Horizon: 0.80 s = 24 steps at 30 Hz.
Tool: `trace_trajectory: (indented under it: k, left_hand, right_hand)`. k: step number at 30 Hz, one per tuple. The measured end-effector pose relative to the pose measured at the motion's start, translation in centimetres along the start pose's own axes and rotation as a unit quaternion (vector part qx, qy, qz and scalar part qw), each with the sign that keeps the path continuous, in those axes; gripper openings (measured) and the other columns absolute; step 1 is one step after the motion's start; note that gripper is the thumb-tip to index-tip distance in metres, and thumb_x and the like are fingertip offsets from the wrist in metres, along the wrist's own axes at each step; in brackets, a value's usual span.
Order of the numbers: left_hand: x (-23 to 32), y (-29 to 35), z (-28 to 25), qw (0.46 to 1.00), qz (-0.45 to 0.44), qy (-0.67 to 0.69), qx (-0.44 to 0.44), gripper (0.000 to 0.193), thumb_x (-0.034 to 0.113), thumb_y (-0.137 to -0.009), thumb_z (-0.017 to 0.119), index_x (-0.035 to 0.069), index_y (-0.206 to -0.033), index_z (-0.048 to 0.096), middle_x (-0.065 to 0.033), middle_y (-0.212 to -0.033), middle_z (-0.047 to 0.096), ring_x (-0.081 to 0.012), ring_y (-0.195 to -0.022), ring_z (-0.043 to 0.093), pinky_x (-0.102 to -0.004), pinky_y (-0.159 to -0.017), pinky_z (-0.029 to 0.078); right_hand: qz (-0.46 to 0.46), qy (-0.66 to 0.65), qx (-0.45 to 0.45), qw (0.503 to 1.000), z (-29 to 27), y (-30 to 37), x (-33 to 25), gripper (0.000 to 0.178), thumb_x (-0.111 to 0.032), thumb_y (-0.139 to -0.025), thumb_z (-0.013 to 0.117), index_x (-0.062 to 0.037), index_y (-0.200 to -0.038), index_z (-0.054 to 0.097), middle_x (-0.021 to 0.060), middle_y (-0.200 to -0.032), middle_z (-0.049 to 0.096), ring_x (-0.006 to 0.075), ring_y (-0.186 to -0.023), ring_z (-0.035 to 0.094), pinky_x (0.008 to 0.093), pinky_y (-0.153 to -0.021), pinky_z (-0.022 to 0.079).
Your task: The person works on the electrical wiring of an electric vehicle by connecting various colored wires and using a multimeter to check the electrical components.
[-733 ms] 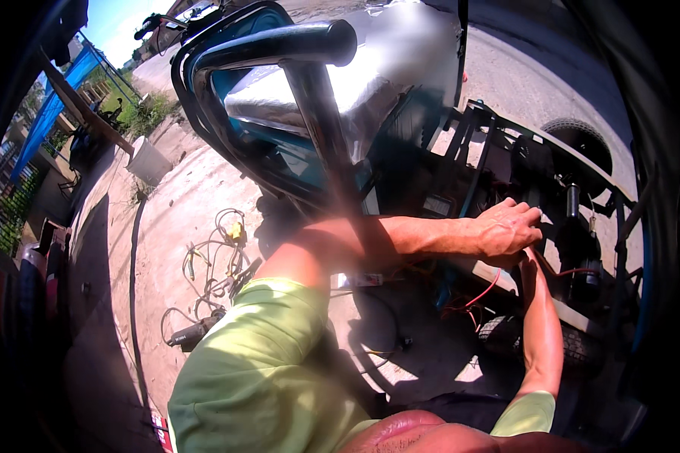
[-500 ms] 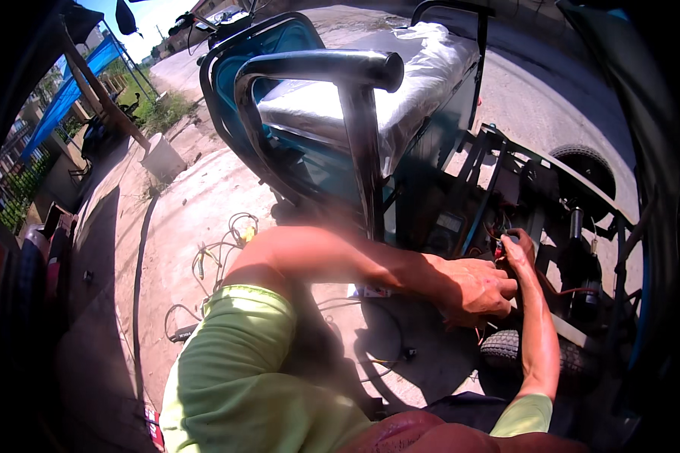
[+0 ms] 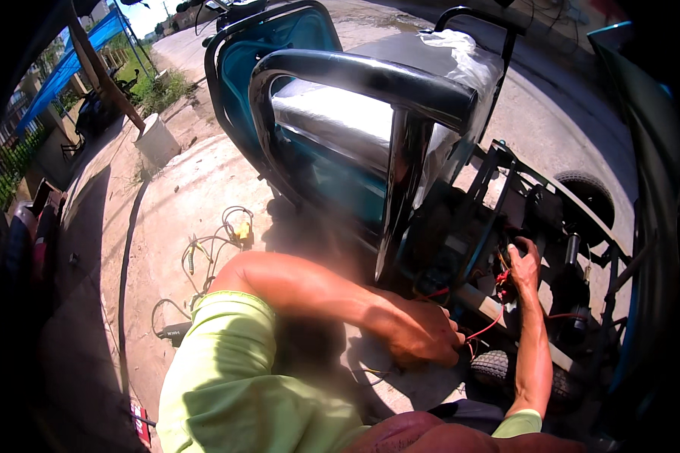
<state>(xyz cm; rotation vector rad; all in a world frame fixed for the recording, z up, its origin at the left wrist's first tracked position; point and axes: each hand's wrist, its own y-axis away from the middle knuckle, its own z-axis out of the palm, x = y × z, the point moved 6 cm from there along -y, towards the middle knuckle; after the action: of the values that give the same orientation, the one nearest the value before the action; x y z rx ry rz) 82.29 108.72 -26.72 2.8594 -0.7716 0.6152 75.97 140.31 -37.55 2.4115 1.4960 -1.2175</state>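
My left hand (image 3: 425, 331) is closed, fingers curled, low beside the open rear frame of a three-wheeled vehicle. A red wire (image 3: 488, 328) runs from its fingertips up toward my other hand. Farther right, my right hand (image 3: 527, 266) reaches into the frame, its thumb and fingers closed on dark wires that are partly hidden. A bright red wire bundle (image 3: 502, 280) hangs just beside its palm. Left of it, in shadow, lies a boxy meter with a pale screen (image 3: 455, 243). A red lead (image 3: 434, 293) shows just above my left hand.
A thick chrome bar (image 3: 370, 75) arches over the blue body and the plastic-wrapped seat (image 3: 340, 113). Tyres (image 3: 496, 365) sit below and beyond the metal frame (image 3: 557, 187). Loose cables with a yellow connector (image 3: 243, 229) lie on the concrete at left.
My left hand has drawn away from my right hand, toward the left and down, and the red wire now stretches between them. My right hand stays at the wires. The view has shifted slightly.
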Motion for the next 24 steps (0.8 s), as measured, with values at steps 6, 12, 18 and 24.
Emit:
trace_trajectory:
  k: [6,12,18,24]
  left_hand:
    - [-1.1,0.0,-0.8,0.993,-0.08,0.009,0.083,0.028,0.02,-0.074,0.07,0.008,-0.099,0.071,-0.0145,-0.112,0.064,-0.0343,-0.108,0.063,-0.0478,-0.089,0.051]
    - [0.9,2.8,0.6,0.931,-0.18,0.053,0.314,0.012,0.017,-0.074,0.071,0.006,-0.078,0.07,-0.0103,-0.083,0.067,-0.0291,-0.079,0.067,-0.0422,-0.067,0.052]
    - [3.3,5.5,0.1,0.881,-0.238,0.064,0.404,0.011,0.015,-0.087,0.062,0.005,-0.083,0.062,-0.01,-0.081,0.061,-0.0257,-0.077,0.06,-0.0379,-0.069,0.045]
    - [4.7,19.9,-2.4,0.811,-0.344,0.281,0.381,0.024,0.017,-0.084,0.066,0.004,-0.103,0.059,-0.0135,-0.102,0.057,-0.0312,-0.097,0.055,-0.0417,-0.08,0.042]
  right_hand:
    - [0.033,-0.342,-0.17,0.924,1.0,-2.0,-14.3,0.03,-0.017,-0.097,0.062,0.0029,-0.12,0.062,0.0104,-0.11,0.069,0.0163,-0.105,0.063,0.0296,-0.098,0.047]
    - [-0.025,-0.443,-0.314,0.84,4.8,1.2,-19.3,0.032,-0.017,-0.101,0.056,-0.001,-0.13,0.057,0.0109,-0.112,0.067,0.0219,-0.105,0.064,0.0382,-0.096,0.051]
    - [0.183,-0.519,-0.26,0.793,6.1,3.7,-19.3,0.06,-0.03,-0.096,0.065,-0.0179,-0.149,0.039,0.0086,-0.114,0.07,0.0259,-0.105,0.067,0.045,-0.095,0.054]
    - [0.327,-0.546,-0.2,0.745,7.4,4.0,-24.3,0.067,-0.035,-0.094,0.066,-0.019,-0.151,0.035,0.0071,-0.113,0.07,0.0276,-0.102,0.069,0.0464,-0.095,0.054]
